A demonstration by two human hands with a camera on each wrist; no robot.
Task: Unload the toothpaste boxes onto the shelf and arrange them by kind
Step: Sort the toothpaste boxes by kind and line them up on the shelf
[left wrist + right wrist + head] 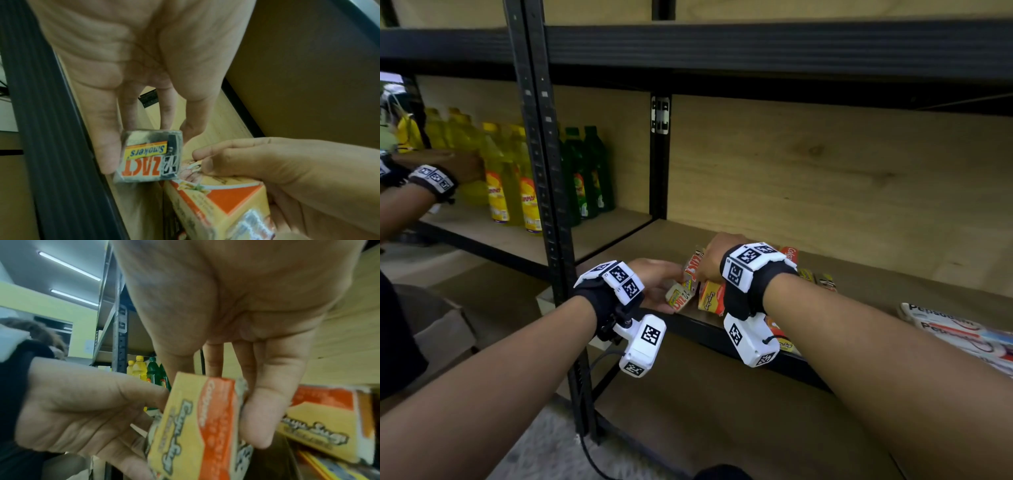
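Observation:
My left hand (671,286) grips a small grey Zact toothpaste box (680,295) by its sides, just above the front edge of the wooden shelf (876,277). In the left wrist view, thumb and fingers of the left hand (148,146) clamp the Zact box (150,160). Right beside it, my right hand (705,274) pinches a yellow-and-orange Colgate box (710,297). The right wrist view shows the right hand (213,402) with its thumb on that box (191,426). A second yellow-and-orange box (329,415) lies behind.
More toothpaste boxes lie on the shelf: a red Colgate box (790,255) behind my right wrist and white Pepsodent boxes (959,334) at the right. A black upright post (544,192) divides the bays. Another person's hand (462,168) reaches among yellow bottles (517,185) and green bottles (585,171).

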